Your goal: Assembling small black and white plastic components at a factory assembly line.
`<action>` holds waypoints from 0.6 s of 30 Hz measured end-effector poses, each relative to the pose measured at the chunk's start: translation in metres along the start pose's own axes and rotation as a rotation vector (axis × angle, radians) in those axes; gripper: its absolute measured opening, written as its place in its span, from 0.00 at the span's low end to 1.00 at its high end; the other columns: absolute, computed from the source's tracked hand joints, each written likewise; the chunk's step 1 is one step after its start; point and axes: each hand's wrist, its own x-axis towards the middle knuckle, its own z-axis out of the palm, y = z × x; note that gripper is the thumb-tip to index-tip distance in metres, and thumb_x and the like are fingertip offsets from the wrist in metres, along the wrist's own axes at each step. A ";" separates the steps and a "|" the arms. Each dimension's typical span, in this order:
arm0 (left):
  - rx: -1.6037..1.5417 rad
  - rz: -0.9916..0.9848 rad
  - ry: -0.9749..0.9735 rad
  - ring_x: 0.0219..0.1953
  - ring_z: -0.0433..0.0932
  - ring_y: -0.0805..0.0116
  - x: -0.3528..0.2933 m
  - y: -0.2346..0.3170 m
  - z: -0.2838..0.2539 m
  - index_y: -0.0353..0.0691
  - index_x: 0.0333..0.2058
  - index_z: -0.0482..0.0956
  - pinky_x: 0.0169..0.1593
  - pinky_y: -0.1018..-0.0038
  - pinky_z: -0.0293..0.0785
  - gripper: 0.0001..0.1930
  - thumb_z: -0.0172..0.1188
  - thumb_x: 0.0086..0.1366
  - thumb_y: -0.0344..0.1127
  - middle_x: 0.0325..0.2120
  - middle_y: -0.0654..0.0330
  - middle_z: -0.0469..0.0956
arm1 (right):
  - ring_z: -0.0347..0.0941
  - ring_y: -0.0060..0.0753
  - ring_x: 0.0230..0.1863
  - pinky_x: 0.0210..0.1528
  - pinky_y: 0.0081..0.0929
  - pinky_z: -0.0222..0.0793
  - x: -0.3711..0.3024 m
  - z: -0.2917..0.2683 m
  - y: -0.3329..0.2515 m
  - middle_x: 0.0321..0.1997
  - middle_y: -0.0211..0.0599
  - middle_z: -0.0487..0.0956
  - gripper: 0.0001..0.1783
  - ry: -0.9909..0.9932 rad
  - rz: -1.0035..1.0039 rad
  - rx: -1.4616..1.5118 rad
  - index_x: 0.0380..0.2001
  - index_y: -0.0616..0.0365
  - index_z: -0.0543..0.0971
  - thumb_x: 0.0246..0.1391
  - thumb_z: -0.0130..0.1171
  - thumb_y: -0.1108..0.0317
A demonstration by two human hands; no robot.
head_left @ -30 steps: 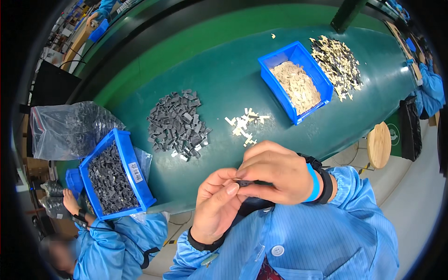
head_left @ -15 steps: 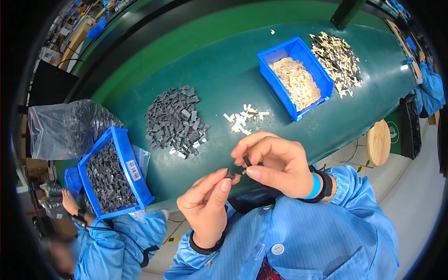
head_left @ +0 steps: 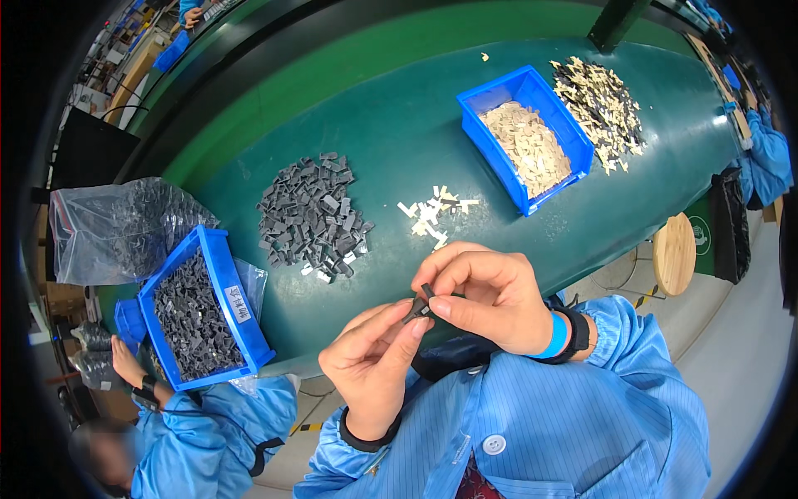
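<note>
Between the thumb and fingertips of my left hand [head_left: 372,353] is a small dark grey plastic piece [head_left: 417,309]. My right hand [head_left: 490,295] pinches a thin black strip-like piece [head_left: 428,290] and holds it against the grey one. The fingertips of both hands meet above the table's near edge, and they partly cover the two pieces. Just beyond my hands lies a little heap of cream-coloured strips [head_left: 432,212]. To its left spreads a pile of dark grey plastic pieces [head_left: 312,216], similar in colour to the one I hold.
A blue bin [head_left: 264,345] of black parts stands at the left, beside a clear plastic bag [head_left: 83,241]. Farther right, another blue bin [head_left: 474,100] holds beige pieces, next to a black-and-cream pile [head_left: 603,108]. A co-worker's hand [head_left: 126,363] is at lower left; a round stool [head_left: 675,254] is right.
My hands have come together. The black strip, apart from the grey piece before, now touches it; my right hand has moved slightly left and down.
</note>
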 end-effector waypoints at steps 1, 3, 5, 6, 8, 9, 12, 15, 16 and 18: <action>-0.001 0.000 -0.001 0.33 0.79 0.65 0.000 0.000 0.000 0.28 0.36 0.77 0.35 0.78 0.76 0.12 0.59 0.51 0.16 0.35 0.49 0.76 | 0.69 0.23 0.41 0.43 0.21 0.68 0.000 0.000 -0.001 0.41 0.40 0.71 0.03 0.005 0.007 -0.015 0.28 0.67 0.74 0.47 0.54 0.83; 0.011 0.000 0.001 0.33 0.79 0.65 0.000 0.001 0.000 0.27 0.37 0.77 0.34 0.79 0.76 0.12 0.59 0.51 0.16 0.35 0.49 0.76 | 0.69 0.23 0.41 0.44 0.21 0.67 -0.001 0.000 -0.002 0.41 0.39 0.71 0.03 0.006 0.017 -0.025 0.27 0.66 0.74 0.47 0.54 0.82; 0.020 0.013 0.001 0.33 0.79 0.65 -0.001 0.001 0.000 0.27 0.37 0.77 0.34 0.79 0.77 0.12 0.59 0.51 0.16 0.35 0.49 0.76 | 0.69 0.23 0.42 0.45 0.21 0.67 -0.001 -0.001 -0.002 0.41 0.39 0.71 0.03 0.006 0.027 -0.033 0.27 0.65 0.74 0.47 0.55 0.82; 0.029 0.025 0.001 0.33 0.79 0.65 -0.001 0.001 0.000 0.27 0.37 0.77 0.34 0.79 0.77 0.12 0.59 0.50 0.16 0.35 0.49 0.76 | 0.69 0.23 0.42 0.45 0.21 0.66 -0.001 -0.001 -0.002 0.41 0.39 0.71 0.03 0.002 0.013 -0.052 0.27 0.65 0.74 0.47 0.55 0.82; 0.032 0.013 0.002 0.33 0.79 0.65 -0.002 0.002 0.000 0.27 0.37 0.77 0.35 0.79 0.77 0.13 0.59 0.50 0.16 0.35 0.49 0.76 | 0.69 0.23 0.42 0.46 0.21 0.66 -0.001 -0.001 -0.002 0.41 0.39 0.71 0.03 -0.002 -0.001 -0.071 0.27 0.65 0.74 0.46 0.55 0.82; 0.036 0.001 0.004 0.33 0.79 0.65 -0.002 0.002 0.000 0.27 0.37 0.77 0.35 0.79 0.77 0.13 0.60 0.50 0.15 0.35 0.49 0.76 | 0.69 0.23 0.42 0.46 0.21 0.66 -0.001 -0.001 -0.002 0.41 0.38 0.71 0.03 -0.005 -0.004 -0.076 0.27 0.64 0.74 0.46 0.56 0.82; 0.024 0.011 -0.010 0.33 0.79 0.65 -0.002 0.002 0.000 0.27 0.37 0.77 0.35 0.79 0.77 0.13 0.60 0.50 0.15 0.35 0.48 0.76 | 0.68 0.22 0.42 0.45 0.20 0.66 -0.001 -0.001 -0.001 0.40 0.38 0.71 0.04 -0.012 -0.013 -0.089 0.27 0.64 0.74 0.45 0.56 0.82; 0.055 0.039 -0.017 0.32 0.79 0.66 -0.002 0.003 0.000 0.27 0.36 0.77 0.34 0.80 0.76 0.12 0.60 0.50 0.16 0.35 0.48 0.77 | 0.69 0.22 0.40 0.43 0.19 0.66 -0.001 -0.001 -0.002 0.40 0.37 0.72 0.04 -0.004 -0.023 -0.118 0.26 0.63 0.74 0.44 0.57 0.81; 0.055 0.040 -0.017 0.32 0.79 0.66 -0.002 0.003 -0.001 0.27 0.36 0.77 0.34 0.80 0.76 0.12 0.60 0.50 0.16 0.35 0.48 0.77 | 0.69 0.21 0.39 0.42 0.19 0.66 -0.002 0.000 -0.002 0.39 0.36 0.72 0.04 0.006 -0.026 -0.139 0.25 0.63 0.74 0.44 0.58 0.80; 0.051 0.043 -0.014 0.32 0.79 0.66 -0.003 0.002 -0.001 0.27 0.36 0.77 0.33 0.80 0.76 0.12 0.60 0.50 0.16 0.34 0.48 0.77 | 0.70 0.22 0.38 0.40 0.19 0.67 -0.002 0.000 -0.003 0.38 0.36 0.73 0.04 0.010 -0.023 -0.182 0.24 0.62 0.74 0.43 0.58 0.80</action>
